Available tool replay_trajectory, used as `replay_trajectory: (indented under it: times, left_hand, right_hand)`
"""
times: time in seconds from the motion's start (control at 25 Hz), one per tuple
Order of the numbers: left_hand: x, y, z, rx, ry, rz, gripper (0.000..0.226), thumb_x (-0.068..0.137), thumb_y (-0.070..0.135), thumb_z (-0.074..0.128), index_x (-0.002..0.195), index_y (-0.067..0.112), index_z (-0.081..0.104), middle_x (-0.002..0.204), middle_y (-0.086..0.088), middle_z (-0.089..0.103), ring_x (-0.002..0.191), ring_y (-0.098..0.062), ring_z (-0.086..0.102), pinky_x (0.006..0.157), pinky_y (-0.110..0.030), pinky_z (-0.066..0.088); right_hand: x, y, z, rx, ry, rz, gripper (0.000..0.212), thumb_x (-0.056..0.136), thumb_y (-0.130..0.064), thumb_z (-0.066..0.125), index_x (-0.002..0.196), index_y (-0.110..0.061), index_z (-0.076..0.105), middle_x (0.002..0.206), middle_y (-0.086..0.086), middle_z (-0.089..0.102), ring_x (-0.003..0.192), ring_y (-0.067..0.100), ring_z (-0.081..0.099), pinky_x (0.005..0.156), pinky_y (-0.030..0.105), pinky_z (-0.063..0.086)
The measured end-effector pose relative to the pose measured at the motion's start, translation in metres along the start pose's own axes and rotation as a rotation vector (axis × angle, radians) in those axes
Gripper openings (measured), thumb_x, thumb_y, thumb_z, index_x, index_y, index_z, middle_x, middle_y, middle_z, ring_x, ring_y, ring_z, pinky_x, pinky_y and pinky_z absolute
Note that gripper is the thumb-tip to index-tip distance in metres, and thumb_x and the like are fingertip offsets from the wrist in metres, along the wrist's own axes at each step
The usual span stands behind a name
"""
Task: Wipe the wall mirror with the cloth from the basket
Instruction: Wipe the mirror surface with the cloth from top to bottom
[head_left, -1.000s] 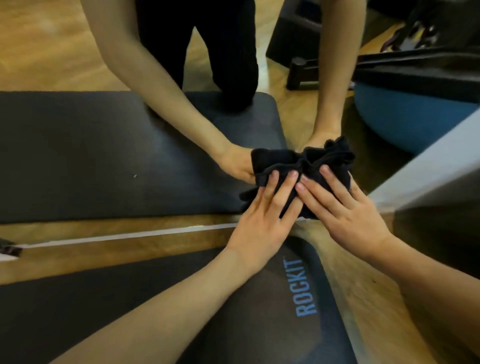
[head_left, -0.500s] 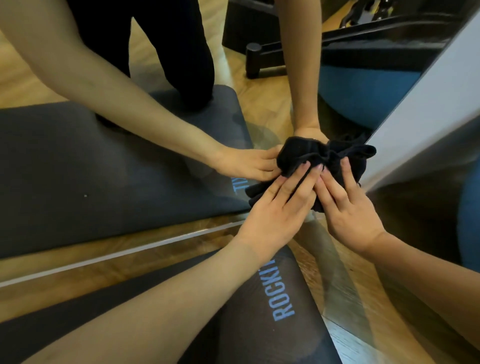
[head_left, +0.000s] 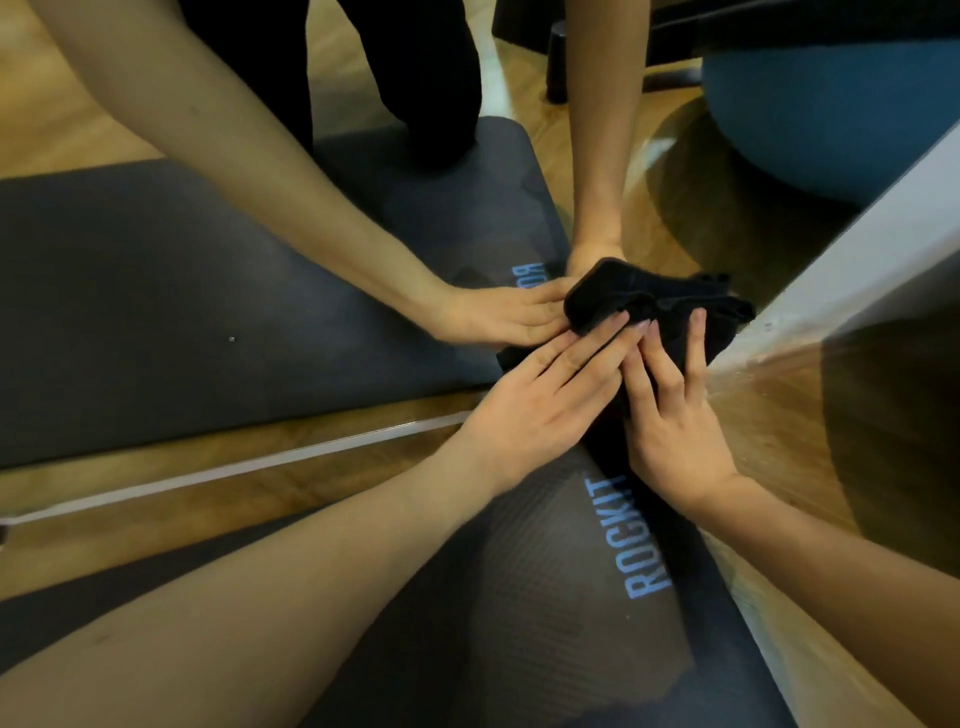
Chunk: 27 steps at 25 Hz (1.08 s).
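Observation:
A bunched black cloth (head_left: 722, 332) is pressed flat against the wall mirror (head_left: 208, 291) near its lower right corner. My left hand (head_left: 540, 405) lies on the cloth's left part with straight fingers. My right hand (head_left: 670, 415) presses on the cloth beside it, fingers straight and spread, fingertips almost touching those of the left. The glass reflects both hands, both arms and the cloth just above them.
A dark exercise mat (head_left: 519, 597) printed ROCKIT lies on the wooden floor under my arms. The mirror's pale bottom edge (head_left: 249, 467) runs across the left. A white wall strip (head_left: 857, 249) bounds the mirror at right. A blue ball (head_left: 831, 119) shows in reflection.
Both hands have slid the cloth to the right along the bottom of the mirror, up to the white strip. The fingers stay flat on the cloth.

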<state>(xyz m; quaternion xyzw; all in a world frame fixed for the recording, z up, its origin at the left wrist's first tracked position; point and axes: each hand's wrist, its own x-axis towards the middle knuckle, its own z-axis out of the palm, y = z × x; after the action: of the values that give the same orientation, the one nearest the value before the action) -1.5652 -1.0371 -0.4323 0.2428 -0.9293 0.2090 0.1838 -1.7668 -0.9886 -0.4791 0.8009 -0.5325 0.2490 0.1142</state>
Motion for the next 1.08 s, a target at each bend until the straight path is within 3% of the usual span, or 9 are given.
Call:
replay_trajectory:
  times: [0.2, 0.4, 0.52, 0.64, 0.72, 0.8, 1.08]
  left_hand:
    - [-0.068, -0.035, -0.024, 0.029, 0.090, -0.013, 0.054, 0.109, 0.005, 0.041, 0.153, -0.008, 0.013, 0.164, -0.018, 0.030, 0.153, -0.032, 0.028, 0.125, -0.045, 0.030]
    - [-0.147, -0.072, -0.054, 0.124, 0.060, -0.055, 0.051, 0.107, 0.006, 0.041, 0.155, -0.003, 0.024, 0.162, -0.012, 0.036, 0.151, -0.028, 0.031, 0.123, -0.041, 0.031]
    - [-0.209, -0.101, -0.079, 0.208, -0.021, -0.092, 0.051, 0.107, 0.005, 0.037, 0.157, -0.001, 0.027, 0.166, -0.012, 0.026, 0.155, -0.029, 0.022, 0.127, -0.042, 0.025]
    - [-0.271, -0.129, -0.109, 0.266, -0.208, -0.142, 0.051, 0.108, 0.003, 0.019, 0.159, 0.002, 0.023, 0.171, -0.016, 0.004, 0.158, -0.034, 0.006, 0.129, -0.046, 0.008]
    - [-0.311, -0.144, -0.125, 0.306, -0.285, -0.174, 0.053, 0.108, 0.003, 0.013, 0.160, 0.002, 0.018, 0.171, -0.017, -0.004, 0.158, -0.035, 0.002, 0.129, -0.047, 0.006]
    - [-0.349, -0.156, -0.140, 0.326, -0.331, -0.228, 0.054, 0.107, 0.004, 0.012, 0.161, 0.003, 0.017, 0.171, -0.016, -0.005, 0.158, -0.035, 0.001, 0.128, -0.048, 0.006]
    - [-0.438, -0.181, -0.172, 0.369, -0.484, -0.355, 0.077, 0.096, 0.009, 0.037, 0.161, 0.002, -0.003, 0.170, -0.020, -0.011, 0.157, -0.039, -0.010, 0.128, -0.051, -0.001]
  right_hand:
    - [0.026, -0.082, 0.027, 0.052, 0.087, -0.014, 0.094, 0.093, 0.003, 0.056, 0.163, -0.003, -0.006, 0.171, 0.011, -0.016, 0.152, 0.051, -0.019, 0.121, 0.073, 0.013]
    - [0.048, -0.178, 0.063, 0.135, 0.084, 0.035, 0.069, 0.104, -0.007, 0.028, 0.163, -0.008, -0.007, 0.167, 0.014, -0.003, 0.151, 0.054, -0.018, 0.125, 0.066, 0.007]
    - [0.064, -0.240, 0.077, 0.158, 0.046, 0.003, 0.065, 0.105, -0.010, 0.021, 0.163, -0.008, -0.008, 0.165, 0.014, -0.002, 0.151, 0.053, -0.020, 0.125, 0.060, 0.001]
    - [0.080, -0.300, 0.092, 0.147, -0.012, -0.041, 0.081, 0.096, -0.006, 0.037, 0.163, -0.007, -0.008, 0.165, 0.015, -0.006, 0.150, 0.054, -0.022, 0.118, 0.068, 0.018]
    - [0.090, -0.340, 0.101, 0.163, -0.055, -0.053, 0.095, 0.089, -0.008, 0.050, 0.163, -0.009, -0.009, 0.165, 0.014, -0.008, 0.150, 0.053, -0.024, 0.110, 0.070, 0.036]
    - [0.103, -0.379, 0.109, 0.189, -0.077, -0.086, 0.099, 0.087, -0.011, 0.053, 0.163, -0.011, -0.010, 0.165, 0.012, -0.009, 0.150, 0.051, -0.026, 0.103, 0.072, 0.044]
    - [0.126, -0.470, 0.142, 0.091, -0.105, -0.196, 0.109, 0.085, -0.024, 0.064, 0.162, -0.010, -0.011, 0.166, 0.011, -0.010, 0.150, 0.049, -0.027, 0.110, 0.077, 0.012]
